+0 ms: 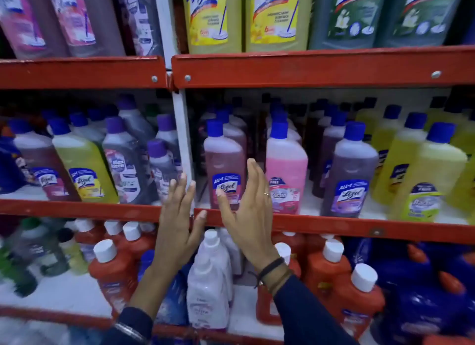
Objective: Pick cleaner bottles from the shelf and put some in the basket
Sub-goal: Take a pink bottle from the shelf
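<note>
Both hands, left hand [177, 224] and right hand [248, 211], open flanking maroon bottle [224, 170]

You have a maroon Lizol bottle [225, 164] with a blue cap standing upright at the front of the middle shelf [334, 226], just right of the white upright. A pink bottle [286, 170] stands upright just beside it.
</note>
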